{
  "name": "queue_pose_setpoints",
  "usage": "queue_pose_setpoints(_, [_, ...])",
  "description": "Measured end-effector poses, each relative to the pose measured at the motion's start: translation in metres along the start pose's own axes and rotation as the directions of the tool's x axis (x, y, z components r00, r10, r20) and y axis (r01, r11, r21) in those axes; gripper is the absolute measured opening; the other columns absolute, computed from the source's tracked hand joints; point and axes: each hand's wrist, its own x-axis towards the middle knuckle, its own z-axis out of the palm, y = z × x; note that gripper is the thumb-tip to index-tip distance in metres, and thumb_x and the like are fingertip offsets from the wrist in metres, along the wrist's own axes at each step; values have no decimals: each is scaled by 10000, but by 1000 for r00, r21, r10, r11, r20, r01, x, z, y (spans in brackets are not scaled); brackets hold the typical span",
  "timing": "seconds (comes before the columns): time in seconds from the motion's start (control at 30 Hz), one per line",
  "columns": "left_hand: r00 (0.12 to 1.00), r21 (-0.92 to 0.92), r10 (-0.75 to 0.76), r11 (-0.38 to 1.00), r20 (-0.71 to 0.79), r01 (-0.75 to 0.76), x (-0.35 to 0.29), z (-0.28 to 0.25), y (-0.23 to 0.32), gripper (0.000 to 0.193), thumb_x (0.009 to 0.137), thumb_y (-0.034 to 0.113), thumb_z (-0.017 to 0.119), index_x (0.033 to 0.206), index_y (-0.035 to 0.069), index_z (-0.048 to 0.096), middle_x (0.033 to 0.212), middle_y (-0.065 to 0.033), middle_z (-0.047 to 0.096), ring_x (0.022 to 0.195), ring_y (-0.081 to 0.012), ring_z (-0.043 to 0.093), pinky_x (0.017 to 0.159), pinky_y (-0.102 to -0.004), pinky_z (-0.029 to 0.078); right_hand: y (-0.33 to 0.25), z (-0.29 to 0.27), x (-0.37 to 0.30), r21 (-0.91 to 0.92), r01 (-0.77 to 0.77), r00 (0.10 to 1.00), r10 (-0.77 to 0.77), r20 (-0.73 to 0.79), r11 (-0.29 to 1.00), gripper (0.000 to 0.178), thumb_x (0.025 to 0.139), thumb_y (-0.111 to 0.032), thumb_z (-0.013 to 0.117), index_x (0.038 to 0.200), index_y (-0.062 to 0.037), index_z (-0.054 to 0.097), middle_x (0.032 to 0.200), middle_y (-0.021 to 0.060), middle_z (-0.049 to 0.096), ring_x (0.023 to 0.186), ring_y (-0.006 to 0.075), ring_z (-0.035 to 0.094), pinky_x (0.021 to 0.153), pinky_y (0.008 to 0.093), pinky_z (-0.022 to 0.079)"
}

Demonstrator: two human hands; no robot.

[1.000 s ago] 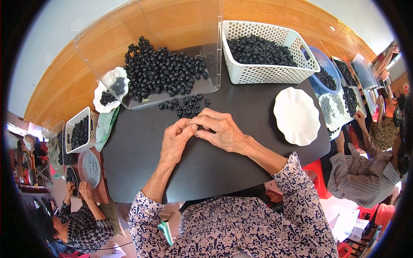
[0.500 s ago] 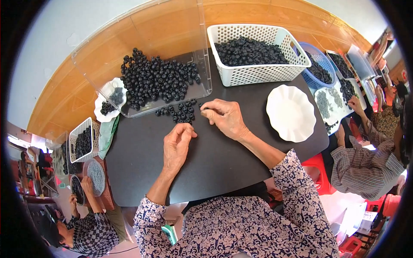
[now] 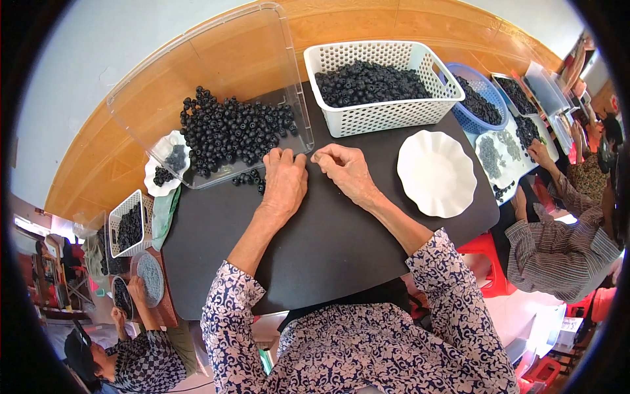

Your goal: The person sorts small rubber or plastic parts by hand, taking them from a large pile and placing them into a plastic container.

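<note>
My left hand [image 3: 286,182] is palm down on the dark table, its fingers curled under at the front edge of a clear plastic bin [image 3: 296,79]. Beside it lie a few loose black bead-like pieces [image 3: 245,178], partly covered by the hand. Inside the bin is a large heap of the same round black pieces [image 3: 230,128]. Just to the right, my right hand [image 3: 346,172] has thumb and forefinger pinched together near the left hand's knuckles. Whatever either hand grips is hidden.
A white perforated basket [image 3: 394,118] of black pieces stands at the back, beside a blue basket [image 3: 482,121]. An empty white scalloped plate [image 3: 438,174] sits on the right. Another scalloped plate [image 3: 156,189] holds small pieces at left. Co-workers [image 3: 131,358] sit on both sides.
My left hand has moved forward and right, over the loose pieces in front of the bin. The right hand has shifted slightly right and stays pinched. Fewer loose pieces show.
</note>
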Motion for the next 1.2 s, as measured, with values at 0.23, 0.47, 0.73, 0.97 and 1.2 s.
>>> queue_pose_setpoints(0.23, [985, -167, -49, 986, -164, 21, 0, -15, -9, 131, 788, -11, 592, 918, 2, 601, 876, -147, 586, 936, -342, 512, 828, -444, 408, 1, -1, 2, -150, 123, 989, -134, -64, 981, 149, 915, -106, 576, 919, 8, 673, 708, -50, 552, 619, 23, 447, 550, 186, 377])
queue_pose_setpoints(0.47, [1000, 8, -27, 1000, -10, 27, 12, 1, -5, 200, 774, 75, 647, 959, 9, 607, 926, -150, 566, 983, -339, 488, 872, -442, 382, 0, -1, 1, -113, -6, 995, -5, -98, 994, 145, 913, -102, 576, 919, 0, 679, 696, -33, 560, 630, 30, 472, 559, 189, 390])
queue_pose_setpoints(0.73, [971, -456, -232, 871, -57, 181, -3, -10, 0, 154, 771, 24, 619, 923, 5, 598, 766, -77, 580, 795, -211, 533, 741, -363, 428, 0, 3, -3, -242, 93, 995, -79, 67, 966, 193, 848, -40, 627, 1036, -6, 650, 788, -33, 577, 603, 31, 451, 562, 210, 414])
queue_pose_setpoints(0.97, [831, -865, -466, 229, 305, 446, -25, -36, 8, 363, 862, 46, 582, 1204, -5, 475, 739, 7, 551, 702, -68, 522, 643, -230, 424, -16, 13, -12, -276, 326, 919, -234, 318, 904, 352, 734, -35, 701, 1082, -58, 653, 827, 17, 569, 571, 73, 445, 544, 237, 405])
queue_pose_setpoints(1.2, [833, -818, -479, 338, 276, 465, -33, -48, 12, 331, 883, 84, 587, 1190, -4, 500, 750, -1, 563, 727, -78, 534, 675, -241, 438, -9, 19, -17, -206, 300, 932, -239, 274, 932, 217, 750, -11, 719, 963, -29, 687, 732, 30, 568, 608, 103, 508, 581, 255, 438])
